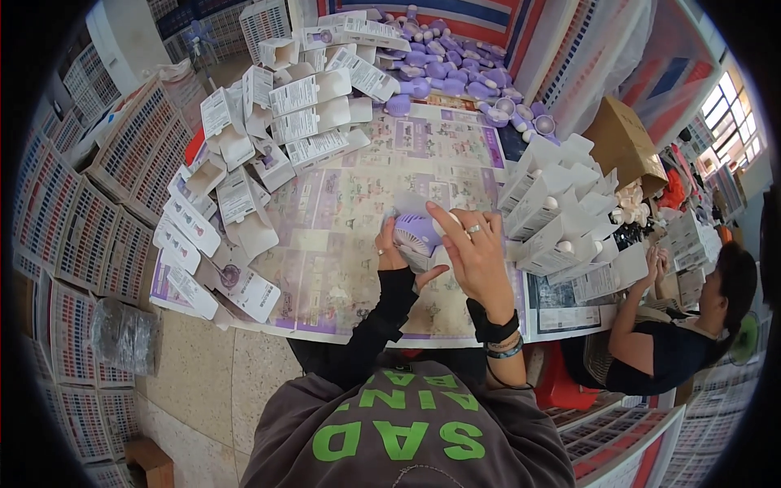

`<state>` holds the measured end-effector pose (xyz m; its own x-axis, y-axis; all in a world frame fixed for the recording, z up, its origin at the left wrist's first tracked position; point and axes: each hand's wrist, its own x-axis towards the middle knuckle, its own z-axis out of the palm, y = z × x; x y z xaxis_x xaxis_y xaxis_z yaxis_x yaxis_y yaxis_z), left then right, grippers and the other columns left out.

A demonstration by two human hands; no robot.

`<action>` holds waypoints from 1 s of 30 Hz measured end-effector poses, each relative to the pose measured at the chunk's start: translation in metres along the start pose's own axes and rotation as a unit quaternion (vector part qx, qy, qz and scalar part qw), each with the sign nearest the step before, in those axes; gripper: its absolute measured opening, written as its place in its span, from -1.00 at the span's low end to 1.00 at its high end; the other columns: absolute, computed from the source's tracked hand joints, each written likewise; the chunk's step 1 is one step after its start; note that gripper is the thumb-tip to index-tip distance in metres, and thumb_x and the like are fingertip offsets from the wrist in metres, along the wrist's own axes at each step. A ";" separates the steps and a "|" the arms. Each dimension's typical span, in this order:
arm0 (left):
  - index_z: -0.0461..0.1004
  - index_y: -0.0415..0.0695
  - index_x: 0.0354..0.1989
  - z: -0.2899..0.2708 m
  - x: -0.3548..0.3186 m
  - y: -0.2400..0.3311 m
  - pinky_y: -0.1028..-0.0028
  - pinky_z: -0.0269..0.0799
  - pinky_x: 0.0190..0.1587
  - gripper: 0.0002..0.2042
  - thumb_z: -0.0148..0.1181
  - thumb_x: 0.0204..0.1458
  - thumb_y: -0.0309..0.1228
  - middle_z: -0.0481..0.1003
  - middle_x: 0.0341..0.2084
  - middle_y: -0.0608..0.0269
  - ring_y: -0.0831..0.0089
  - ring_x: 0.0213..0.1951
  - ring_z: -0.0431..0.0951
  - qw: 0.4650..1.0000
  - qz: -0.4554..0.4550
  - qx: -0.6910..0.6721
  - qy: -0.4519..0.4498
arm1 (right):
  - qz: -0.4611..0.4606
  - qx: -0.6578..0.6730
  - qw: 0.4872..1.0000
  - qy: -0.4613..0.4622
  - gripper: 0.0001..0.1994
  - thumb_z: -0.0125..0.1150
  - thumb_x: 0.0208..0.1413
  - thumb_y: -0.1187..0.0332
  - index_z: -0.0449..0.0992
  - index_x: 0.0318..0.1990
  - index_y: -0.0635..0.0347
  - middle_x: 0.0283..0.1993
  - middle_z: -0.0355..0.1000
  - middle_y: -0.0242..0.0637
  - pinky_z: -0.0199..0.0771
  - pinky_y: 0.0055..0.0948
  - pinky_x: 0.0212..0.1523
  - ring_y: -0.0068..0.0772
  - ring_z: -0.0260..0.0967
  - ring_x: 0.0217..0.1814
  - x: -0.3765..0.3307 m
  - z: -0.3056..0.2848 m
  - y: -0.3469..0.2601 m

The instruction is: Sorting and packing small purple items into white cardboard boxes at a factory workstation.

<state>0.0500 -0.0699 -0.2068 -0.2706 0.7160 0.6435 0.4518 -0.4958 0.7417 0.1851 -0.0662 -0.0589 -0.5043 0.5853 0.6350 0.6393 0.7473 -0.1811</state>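
Observation:
Over the middle of the table, my left hand (pixel 391 254) is closed around the side of a small white box, which is mostly hidden by my hands. A purple handheld fan (pixel 415 235) with a round grille sits at the box's opening, partly inside it. My right hand (pixel 482 262) grips the fan from the right, index finger stretched along its top and thumb lower down near the box. To the left lie many open white boxes (pixel 305 96). A heap of purple handheld fans (pixel 455 69) fills the far end. Upright filled boxes (pixel 547 213) stand at my right.
A brown carton (pixel 622 150) stands beyond the upright boxes. At the right, a co-worker (pixel 663 342) sits with both hands raised near the table edge. Stacked printed cartons (pixel 89 203) line the left side. The patterned tabletop (pixel 325 236) ends just before me.

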 end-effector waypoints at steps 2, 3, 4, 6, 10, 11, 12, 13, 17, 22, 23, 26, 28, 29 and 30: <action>-0.07 -0.27 0.21 -0.004 0.001 0.001 0.16 0.23 0.03 0.15 0.56 -0.57 -0.09 0.17 0.03 -0.21 -0.03 0.01 0.26 1.000 -0.018 0.001 -0.013 | -0.009 -0.015 0.999 -0.049 -0.47 0.11 -0.04 0.55 0.29 0.18 0.08 -0.15 0.35 -0.30 0.21 -0.26 -0.09 -0.23 0.23 -0.24 0.008 -0.007 0.000; -0.07 -0.27 0.21 -0.004 0.001 0.003 0.16 0.23 0.03 0.15 0.56 -0.57 -0.09 0.17 0.03 -0.21 -0.03 0.01 0.26 1.000 -0.022 0.003 -0.012 | -0.022 0.002 0.998 -0.065 -0.51 0.14 -0.05 0.53 0.33 0.12 0.11 -0.17 0.37 -0.30 0.20 -0.26 -0.11 -0.24 0.25 -0.23 0.013 -0.011 0.004; -0.04 -0.27 0.19 -0.003 0.000 0.005 0.15 0.25 0.01 0.12 0.55 -0.56 -0.07 0.18 0.02 -0.22 -0.03 -0.01 0.29 0.998 -0.048 0.010 -0.031 | -0.035 0.020 0.996 -0.082 -0.55 0.18 -0.06 0.51 0.37 0.07 0.14 -0.19 0.38 -0.30 0.19 -0.25 -0.13 -0.25 0.26 -0.22 0.015 -0.012 0.008; 0.06 -0.26 0.15 -0.003 0.004 0.008 0.15 0.29 -0.05 0.05 0.52 -0.54 -0.01 0.22 -0.03 -0.23 -0.05 -0.10 0.34 0.996 -0.016 0.085 -0.031 | -0.026 0.050 0.996 -0.065 -0.58 0.22 -0.10 0.51 0.39 0.00 0.16 -0.20 0.40 -0.29 0.19 -0.25 -0.14 -0.24 0.28 -0.23 0.010 -0.012 0.015; 0.07 -0.22 0.15 0.006 0.002 0.006 0.15 0.29 -0.05 0.04 0.51 -0.54 0.01 0.20 -0.01 -0.22 -0.05 -0.07 0.31 0.994 -0.008 0.106 -0.027 | 0.002 0.082 0.997 0.011 -0.69 0.32 -0.18 0.49 0.42 -0.21 0.21 -0.23 0.45 -0.27 0.18 -0.27 -0.16 -0.23 0.33 -0.26 -0.001 -0.007 0.019; 0.08 -0.19 0.16 0.008 0.002 0.006 0.14 0.29 -0.06 0.04 0.51 -0.55 0.01 0.18 0.01 -0.21 -0.06 -0.05 0.29 0.991 0.023 0.131 -0.015 | 0.002 0.082 0.997 0.008 -0.69 0.32 -0.18 0.49 0.42 -0.21 0.21 -0.23 0.45 -0.27 0.18 -0.27 -0.16 -0.23 0.33 -0.26 0.001 -0.007 0.020; 0.09 -0.16 0.16 0.008 0.002 0.008 0.13 0.30 -0.06 0.03 0.51 -0.55 0.01 0.17 0.02 -0.19 -0.06 -0.03 0.28 0.986 0.053 0.156 -0.006 | 0.002 0.070 0.997 0.018 -0.71 0.32 -0.18 0.50 0.43 -0.23 0.22 -0.26 0.46 -0.28 0.18 -0.28 -0.16 -0.24 0.33 -0.27 0.002 -0.007 0.017; 0.09 -0.16 0.16 0.007 0.002 0.011 0.13 0.30 -0.06 0.03 0.51 -0.55 0.01 0.17 0.02 -0.19 -0.06 -0.03 0.28 0.986 0.049 0.156 -0.009 | 0.002 0.058 0.998 0.027 -0.72 0.32 -0.19 0.51 0.45 -0.25 0.23 -0.28 0.47 -0.28 0.18 -0.28 -0.16 -0.25 0.33 -0.29 0.002 -0.008 0.016; 0.12 -0.10 0.16 0.009 -0.004 0.013 0.13 0.31 -0.05 -0.04 0.54 -0.55 -0.23 0.15 0.04 -0.16 -0.08 -0.01 0.26 0.993 0.023 0.110 -0.039 | -0.009 0.047 0.999 0.009 -0.75 0.30 -0.24 0.52 0.48 -0.30 0.23 -0.33 0.47 -0.30 0.19 -0.29 -0.19 -0.27 0.33 -0.31 0.004 -0.020 0.031; 0.14 -0.07 0.14 0.022 -0.006 0.012 0.23 0.38 -0.11 -0.03 0.52 -0.63 -0.48 0.16 0.04 -0.13 -0.02 -0.07 0.33 0.998 0.011 0.048 -0.039 | -0.064 0.059 0.996 0.006 -0.71 0.26 -0.30 0.49 0.54 -0.28 0.25 -0.35 0.46 -0.29 0.22 -0.27 -0.24 -0.24 0.34 -0.36 0.003 -0.019 0.026; 0.14 -0.07 0.14 0.020 -0.006 0.012 0.23 0.38 -0.11 -0.03 0.52 -0.63 -0.48 0.16 0.04 -0.13 -0.02 -0.07 0.33 0.998 0.010 0.047 -0.038 | -0.035 0.044 0.998 0.034 -0.71 0.26 -0.27 0.46 0.54 -0.27 0.26 -0.34 0.46 -0.26 0.23 -0.26 -0.24 -0.23 0.34 -0.35 0.001 -0.019 0.026; 0.11 -0.07 0.15 0.023 -0.001 0.009 0.22 0.34 -0.09 -0.04 0.52 -0.60 -0.43 0.16 0.06 -0.10 0.02 -0.03 0.31 0.996 0.031 0.064 -0.047 | 0.022 0.126 0.992 -0.004 -0.63 0.19 -0.09 0.30 0.48 -0.11 0.31 -0.19 0.45 -0.13 0.28 -0.25 -0.16 -0.07 0.34 -0.25 -0.015 -0.027 0.015; 0.09 -0.08 0.16 0.025 0.006 0.016 0.21 0.33 -0.09 -0.04 0.52 -0.57 -0.41 0.15 0.07 -0.11 0.03 -0.03 0.31 0.997 0.043 0.054 -0.032 | 0.030 0.098 0.994 -0.032 -0.61 0.20 -0.07 0.31 0.45 -0.06 0.30 -0.17 0.44 -0.12 0.28 -0.25 -0.15 -0.07 0.33 -0.23 -0.021 -0.017 0.013; 0.07 -0.09 0.17 0.026 0.008 0.019 0.21 0.32 -0.09 -0.04 0.51 -0.55 -0.39 0.14 0.08 -0.12 0.03 -0.02 0.30 0.997 0.056 0.046 -0.017 | 0.054 0.088 0.994 -0.029 -0.59 0.22 -0.07 0.33 0.43 -0.03 0.30 -0.16 0.43 -0.13 0.27 -0.25 -0.15 -0.09 0.32 -0.23 -0.023 -0.013 0.016; 0.05 -0.13 0.17 0.025 0.003 0.014 0.21 0.31 -0.06 -0.04 0.50 -0.52 -0.36 0.15 0.08 -0.13 0.01 -0.02 0.30 0.997 0.052 0.042 -0.025 | 0.075 0.080 0.994 -0.025 -0.57 0.23 -0.07 0.35 0.41 0.00 0.29 -0.15 0.42 -0.13 0.27 -0.25 -0.14 -0.10 0.31 -0.23 -0.021 -0.010 0.018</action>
<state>0.0768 -0.0619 -0.1991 -0.1770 0.6873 0.7044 0.5449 -0.5276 0.6517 0.2126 -0.0682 -0.0681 -0.4411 0.7060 0.5540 0.6107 0.6885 -0.3912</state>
